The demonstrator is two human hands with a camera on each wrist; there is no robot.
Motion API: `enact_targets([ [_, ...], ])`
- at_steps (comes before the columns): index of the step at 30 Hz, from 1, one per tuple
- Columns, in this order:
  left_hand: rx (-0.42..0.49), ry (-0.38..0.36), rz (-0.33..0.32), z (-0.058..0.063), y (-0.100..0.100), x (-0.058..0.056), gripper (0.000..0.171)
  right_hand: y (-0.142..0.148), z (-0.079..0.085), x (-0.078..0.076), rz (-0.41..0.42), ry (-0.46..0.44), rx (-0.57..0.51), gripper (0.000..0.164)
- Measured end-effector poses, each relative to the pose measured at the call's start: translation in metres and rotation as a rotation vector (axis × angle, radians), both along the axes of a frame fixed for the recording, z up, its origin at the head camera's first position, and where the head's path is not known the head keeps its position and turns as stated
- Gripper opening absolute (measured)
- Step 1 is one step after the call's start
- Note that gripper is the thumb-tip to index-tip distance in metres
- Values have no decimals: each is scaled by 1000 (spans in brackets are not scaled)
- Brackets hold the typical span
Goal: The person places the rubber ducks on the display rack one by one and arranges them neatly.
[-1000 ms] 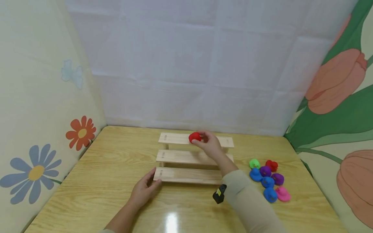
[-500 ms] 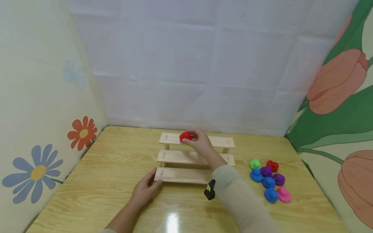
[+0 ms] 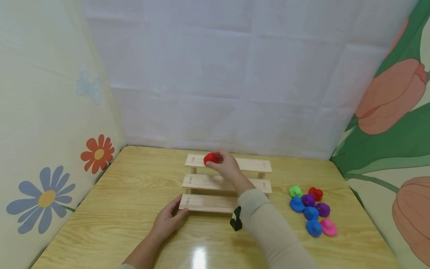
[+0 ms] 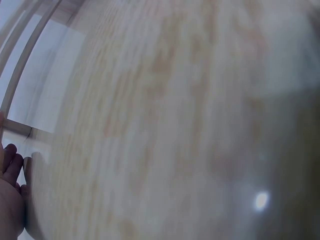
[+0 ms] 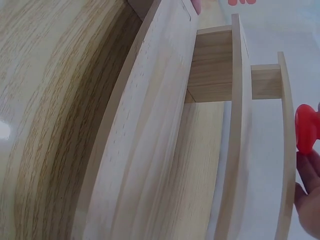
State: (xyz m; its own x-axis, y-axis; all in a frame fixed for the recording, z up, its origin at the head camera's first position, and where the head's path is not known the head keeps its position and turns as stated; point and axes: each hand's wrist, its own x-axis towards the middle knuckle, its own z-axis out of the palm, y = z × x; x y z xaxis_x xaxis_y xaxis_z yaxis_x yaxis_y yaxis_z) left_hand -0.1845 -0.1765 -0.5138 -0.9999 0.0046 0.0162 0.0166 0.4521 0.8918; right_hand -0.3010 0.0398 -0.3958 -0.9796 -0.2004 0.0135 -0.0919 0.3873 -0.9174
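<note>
A three-tier wooden stand (image 3: pixel 208 203) with stepped boards rests on the table. My right hand (image 3: pixel 229 165) pinches a red rubber duck (image 3: pixel 209 159) between thumb and fingers, at the left part of the top board (image 3: pixel 252 164). In the right wrist view the red duck (image 5: pixel 306 129) is right at that board's edge, its far side cut off by the frame. My left hand (image 3: pixel 167 220) holds the left end of the lowest board, thumb at the front corner and fingers along the end. The left wrist view catches only part of the left hand (image 4: pixel 11 200) at its edge.
Right of the stand lies a cluster of rubber ducks: a green duck (image 3: pixel 295 191), a red duck (image 3: pixel 315 193), a pink duck (image 3: pixel 329 227), and several blue and purple ones. A white cloth (image 3: pixel 215 74) hangs behind the table (image 3: pixel 141 179). Flower-painted walls flank both sides.
My right hand has moved left along the top board with the red duck, from near its middle toward its left end. The left hand stays at the lowest board's end.
</note>
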Motion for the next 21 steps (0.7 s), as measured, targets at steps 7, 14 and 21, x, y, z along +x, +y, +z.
enact_targets([
  [7,0,10,3,-2,0,-1,65,-5,-1,-1,-9,13,17,46],
  [14,2,14,3,-4,0,-1,65,-8,-4,-1,-24,21,39,47],
  [21,1,7,5,-3,-1,-1,65,-8,-3,0,-25,23,43,50],
])
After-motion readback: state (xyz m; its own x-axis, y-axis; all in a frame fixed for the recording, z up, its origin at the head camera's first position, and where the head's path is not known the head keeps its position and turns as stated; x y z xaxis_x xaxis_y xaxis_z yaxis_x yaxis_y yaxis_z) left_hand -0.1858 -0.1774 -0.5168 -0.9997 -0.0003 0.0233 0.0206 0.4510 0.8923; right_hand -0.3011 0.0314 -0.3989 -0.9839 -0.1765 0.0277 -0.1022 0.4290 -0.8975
